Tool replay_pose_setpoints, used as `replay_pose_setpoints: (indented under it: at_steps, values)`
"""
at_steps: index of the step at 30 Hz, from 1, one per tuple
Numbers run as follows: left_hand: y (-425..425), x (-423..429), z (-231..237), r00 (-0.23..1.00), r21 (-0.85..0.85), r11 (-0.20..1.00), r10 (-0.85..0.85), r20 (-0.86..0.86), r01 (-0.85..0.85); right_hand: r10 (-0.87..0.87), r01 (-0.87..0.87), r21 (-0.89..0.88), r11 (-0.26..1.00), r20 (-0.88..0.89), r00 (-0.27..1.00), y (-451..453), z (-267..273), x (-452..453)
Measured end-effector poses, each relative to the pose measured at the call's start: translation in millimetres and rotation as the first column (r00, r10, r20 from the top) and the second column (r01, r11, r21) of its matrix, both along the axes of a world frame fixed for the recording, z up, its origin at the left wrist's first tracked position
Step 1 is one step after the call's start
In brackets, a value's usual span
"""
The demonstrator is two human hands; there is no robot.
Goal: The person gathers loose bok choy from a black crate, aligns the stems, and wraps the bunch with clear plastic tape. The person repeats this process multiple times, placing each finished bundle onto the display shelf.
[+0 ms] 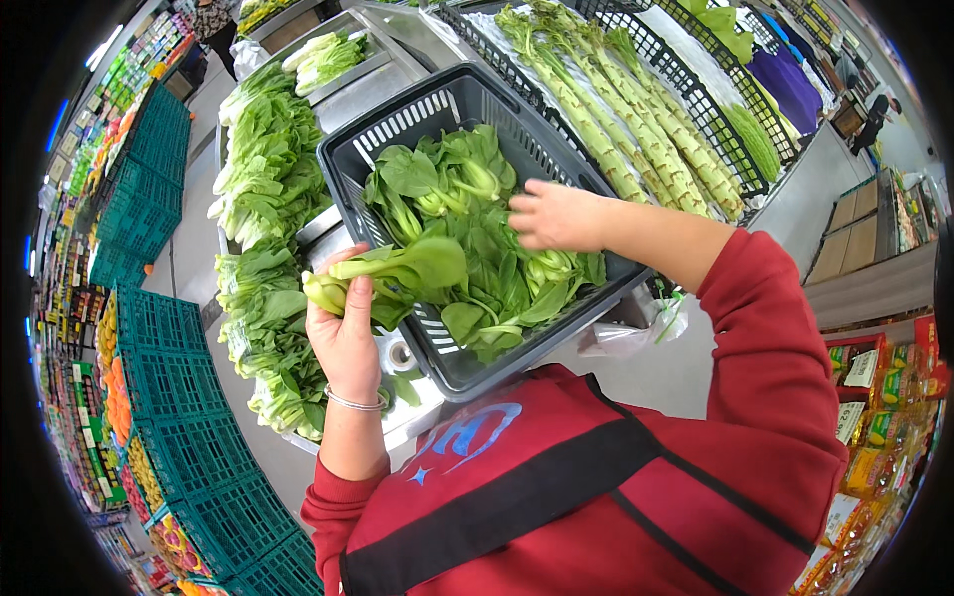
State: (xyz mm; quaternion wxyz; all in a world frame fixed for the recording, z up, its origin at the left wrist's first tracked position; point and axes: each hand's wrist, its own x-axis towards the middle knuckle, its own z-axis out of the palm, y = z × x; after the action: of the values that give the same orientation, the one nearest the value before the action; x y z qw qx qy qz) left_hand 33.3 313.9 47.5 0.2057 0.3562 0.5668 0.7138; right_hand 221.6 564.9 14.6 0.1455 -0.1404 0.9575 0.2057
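Observation:
My left hand [346, 313] grips a bunch of bok choy [406, 272] by its pale stem ends, its leaves pointing right over the near left rim of a dark grey plastic basket [440, 384]. Inside the basket lies a loose heap of bok choy [484, 246], stems and leaves in mixed directions. My right hand [555, 216] is over the basket's right side, just above the heap, slightly blurred. Its fingers are bent and partly spread, and I see nothing held in them. Any contact with the leaves below is hard to tell.
Left of the basket, bundled leafy greens [272, 164] line a steel counter [354, 97]. Celtuce stalks [633, 127] lie in a black crate at the right. Stacked teal crates [171, 350] border the aisle on the left. Bottled oil [887, 432] stands at right. A person [216, 30] is far off.

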Motion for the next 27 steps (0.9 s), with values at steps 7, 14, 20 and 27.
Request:
replay_pose_setpoints:
  at_steps: [7,14,20,27]
  values:
    - [-1,2,-5,0.873,0.010,0.997,0.060,0.483,-0.074,0.321,-0.320,-0.078,0.944,-0.003,0.947,30,-50,-6]
    - [-5,-5,-8,0.615,0.137,0.983,-0.185,0.766,0.126,0.415,-0.411,-0.091,0.907,0.022,0.910,38,-47,-21]
    - [-3,9,-4,0.708,0.022,0.975,-0.176,0.684,0.221,0.405,-0.402,-0.059,0.914,0.088,0.910,31,-48,-32]
    - [-10,11,5,0.796,0.010,0.985,-0.146,0.587,0.174,0.340,-0.314,-0.215,0.925,0.097,0.935,39,-18,-29]
